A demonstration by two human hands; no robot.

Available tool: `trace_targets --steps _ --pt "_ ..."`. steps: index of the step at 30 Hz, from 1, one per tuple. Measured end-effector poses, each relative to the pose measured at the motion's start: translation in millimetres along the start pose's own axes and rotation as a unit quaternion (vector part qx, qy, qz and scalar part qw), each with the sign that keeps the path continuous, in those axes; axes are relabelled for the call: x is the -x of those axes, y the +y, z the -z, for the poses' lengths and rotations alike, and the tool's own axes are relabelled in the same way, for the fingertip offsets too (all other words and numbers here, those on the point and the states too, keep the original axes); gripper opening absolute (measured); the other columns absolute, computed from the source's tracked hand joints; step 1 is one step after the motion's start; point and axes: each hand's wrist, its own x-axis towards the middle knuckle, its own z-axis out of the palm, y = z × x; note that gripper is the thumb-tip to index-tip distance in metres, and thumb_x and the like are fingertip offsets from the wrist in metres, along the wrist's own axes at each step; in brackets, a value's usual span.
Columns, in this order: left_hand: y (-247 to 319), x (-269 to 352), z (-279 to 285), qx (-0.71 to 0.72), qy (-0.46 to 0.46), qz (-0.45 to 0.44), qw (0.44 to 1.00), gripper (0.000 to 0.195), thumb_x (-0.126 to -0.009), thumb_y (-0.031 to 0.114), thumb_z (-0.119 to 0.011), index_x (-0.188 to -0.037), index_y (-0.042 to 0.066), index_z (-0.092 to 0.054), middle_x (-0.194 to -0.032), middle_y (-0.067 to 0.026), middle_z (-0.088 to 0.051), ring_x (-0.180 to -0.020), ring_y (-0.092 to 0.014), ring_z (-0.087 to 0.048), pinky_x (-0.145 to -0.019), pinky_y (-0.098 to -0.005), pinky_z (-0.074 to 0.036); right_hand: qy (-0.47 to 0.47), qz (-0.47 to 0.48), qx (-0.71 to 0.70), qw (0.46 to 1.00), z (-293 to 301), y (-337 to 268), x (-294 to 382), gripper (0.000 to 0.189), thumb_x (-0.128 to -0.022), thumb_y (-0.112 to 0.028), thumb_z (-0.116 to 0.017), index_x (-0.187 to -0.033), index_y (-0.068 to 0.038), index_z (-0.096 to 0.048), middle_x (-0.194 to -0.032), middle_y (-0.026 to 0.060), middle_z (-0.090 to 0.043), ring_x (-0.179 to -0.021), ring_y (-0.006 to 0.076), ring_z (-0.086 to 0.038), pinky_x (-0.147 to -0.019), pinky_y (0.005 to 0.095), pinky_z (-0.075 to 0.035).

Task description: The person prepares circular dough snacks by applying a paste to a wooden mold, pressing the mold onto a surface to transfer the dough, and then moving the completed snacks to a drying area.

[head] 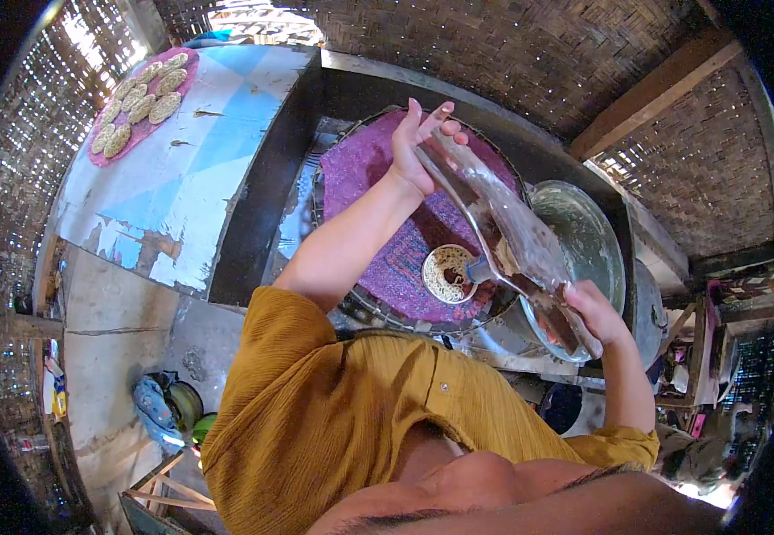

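Observation:
A long, worn wooden press (504, 221), seemingly made of two boards laid together, slants across in front of me. At its upper end is my left hand (423, 144), its palm and curled fingers against the wood. Lower on the right, my right hand (597, 311) grips the other end. A short grey cylinder (479, 270) sticks out from the press's underside. Beside the cylinder's end lies a round white ring (425, 275) with pale, noodle-like strands (450, 287) inside it. Under the ring, a purple woven mat (387, 261) covers a round bamboo tray (315, 200).
A large metal basin (584, 221) with pale residue sits right of the tray. To the left, a table with a peeling blue-and-white cover (213, 154) bears a pink mat (103, 160) holding several round strand cakes (165, 107). Woven bamboo walls (494, 60) close in behind.

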Motion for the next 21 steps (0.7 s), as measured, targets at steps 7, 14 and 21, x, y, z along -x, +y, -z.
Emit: trace_targets --steps 7,14,21 --pt "4 29 -1 -0.014 0.077 0.001 0.997 0.046 -0.082 0.057 -0.049 -0.096 0.013 -0.053 -0.064 0.0039 -0.053 -0.065 -0.018 -0.055 -0.069 -0.0424 -0.046 -0.003 -0.029 -0.003 1.0 -17 14 3 0.067 -0.074 -0.06 -0.056 -0.082 0.007 -0.059 -0.069 0.0147 -0.062 -0.053 0.0203 -0.06 -0.049 0.03 -0.051" --pt "24 28 -16 -0.038 0.107 -0.029 0.993 0.048 -0.082 0.06 -0.047 -0.092 0.013 -0.054 -0.059 0.0047 -0.048 -0.059 -0.015 -0.05 -0.068 -0.0379 -0.043 0.018 0.003 0.015 1.0 -31 9 -14 0.06 -0.075 -0.056 -0.058 -0.081 0.005 -0.059 -0.068 0.0122 -0.061 -0.051 0.0177 -0.059 -0.049 0.0288 -0.049" --pt "8 28 -6 -0.014 0.12 -0.03 0.992 0.047 -0.083 0.059 -0.044 -0.09 0.013 -0.054 -0.057 0.0044 -0.047 -0.057 -0.016 -0.049 -0.065 -0.0377 -0.042 0.031 -0.01 0.046 0.998 -23 8 -2 0.061 -0.077 -0.054 -0.058 -0.083 0.006 -0.058 -0.068 0.0122 -0.061 -0.051 0.0179 -0.058 -0.048 0.0284 -0.048"
